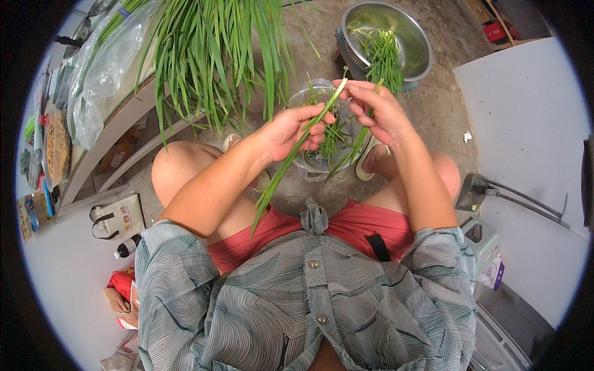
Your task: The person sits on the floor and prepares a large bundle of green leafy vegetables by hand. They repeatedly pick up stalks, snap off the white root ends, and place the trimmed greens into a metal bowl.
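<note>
My left hand grips a few garlic chive stalks, their white ends up and green leaves trailing toward my lap. At the white tips, the thumb and forefinger of my right hand pinch or touch the stalk. Loose green leaves are also tucked in my right hand's other fingers, hanging down. Below both hands stands a clear plastic tub with green scraps inside. Beyond my right hand, a bundle of chives leans in a stainless steel basin.
A large heap of chives overhangs the table edge at upper left, beside a clear plastic bag. My knees flank the tub. A long-handled dustpan stands at right; a cloth bag and dark bottle are at left.
</note>
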Demonstrator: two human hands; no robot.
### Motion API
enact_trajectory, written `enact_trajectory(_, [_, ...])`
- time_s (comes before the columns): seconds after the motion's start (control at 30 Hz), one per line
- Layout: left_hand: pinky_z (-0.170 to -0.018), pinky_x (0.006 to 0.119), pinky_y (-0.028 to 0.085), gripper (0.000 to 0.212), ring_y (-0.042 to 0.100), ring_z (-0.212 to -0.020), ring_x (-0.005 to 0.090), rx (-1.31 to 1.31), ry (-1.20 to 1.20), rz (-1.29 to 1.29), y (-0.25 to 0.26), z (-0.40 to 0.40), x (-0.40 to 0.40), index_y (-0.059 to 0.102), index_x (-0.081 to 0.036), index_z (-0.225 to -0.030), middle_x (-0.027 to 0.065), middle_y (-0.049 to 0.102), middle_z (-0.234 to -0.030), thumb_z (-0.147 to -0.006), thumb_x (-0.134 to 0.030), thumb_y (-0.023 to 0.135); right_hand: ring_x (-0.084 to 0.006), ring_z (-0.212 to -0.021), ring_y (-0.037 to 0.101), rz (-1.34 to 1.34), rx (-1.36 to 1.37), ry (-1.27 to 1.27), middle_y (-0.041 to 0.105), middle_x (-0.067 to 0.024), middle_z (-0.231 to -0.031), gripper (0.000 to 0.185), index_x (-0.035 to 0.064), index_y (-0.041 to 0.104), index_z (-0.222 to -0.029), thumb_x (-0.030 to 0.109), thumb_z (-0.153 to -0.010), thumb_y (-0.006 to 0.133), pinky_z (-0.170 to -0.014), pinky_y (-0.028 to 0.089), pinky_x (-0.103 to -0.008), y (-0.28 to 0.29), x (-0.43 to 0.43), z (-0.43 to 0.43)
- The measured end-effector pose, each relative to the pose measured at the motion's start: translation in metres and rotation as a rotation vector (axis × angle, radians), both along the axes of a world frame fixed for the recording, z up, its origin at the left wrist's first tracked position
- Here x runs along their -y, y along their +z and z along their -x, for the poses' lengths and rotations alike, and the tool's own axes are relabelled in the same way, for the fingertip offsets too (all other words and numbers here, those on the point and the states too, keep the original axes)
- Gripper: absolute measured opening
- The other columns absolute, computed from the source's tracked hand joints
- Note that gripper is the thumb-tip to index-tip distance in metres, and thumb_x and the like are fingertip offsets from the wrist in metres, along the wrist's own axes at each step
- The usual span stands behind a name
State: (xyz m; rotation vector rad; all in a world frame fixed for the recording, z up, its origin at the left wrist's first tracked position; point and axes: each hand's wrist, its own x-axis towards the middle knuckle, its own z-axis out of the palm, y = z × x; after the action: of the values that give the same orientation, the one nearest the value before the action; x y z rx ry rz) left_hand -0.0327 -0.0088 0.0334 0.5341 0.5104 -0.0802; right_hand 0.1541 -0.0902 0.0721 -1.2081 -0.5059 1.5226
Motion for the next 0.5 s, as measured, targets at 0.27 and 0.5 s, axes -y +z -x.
enact_trajectory(0.27, [-0.061, 0.023, 0.042, 0.029, 0.053, -0.067, 0.0103, -0.082, 0.025, -0.273, 0.01, -0.009, 0.014, 0.057, -0.007, -0.101, 0.0004, 0.057, -0.072, -0.091, -0.031, 0.045, -0.005, -0.053, 0.046, -0.025, 0.225, -0.024, 0.059, -0.0004, -0.067, 0.018, 0.0032, 0.062, -0.078, 0.02, -0.082, 0.062, -0.045, 0.033, -0.0181, -0.012, 0.003, 0.013])
enact_trajectory(0.5, [-0.067, 0.026, 0.047, 0.028, 0.057, -0.071, 0.0125, 0.015, 0.026, -0.352, -0.003, -0.009, 0.012, 0.057, -0.003, -0.101, 0.0046, 0.061, -0.08, -0.091, -0.028, 0.049, -0.004, -0.051, 0.042, 0.025, 0.186, -0.02, 0.057, 0.0007, -0.067, 0.021, 0.001, 0.064, -0.086, 0.021, -0.085, 0.06, -0.045, 0.03, -0.0174, -0.017, 0.003, 0.006])
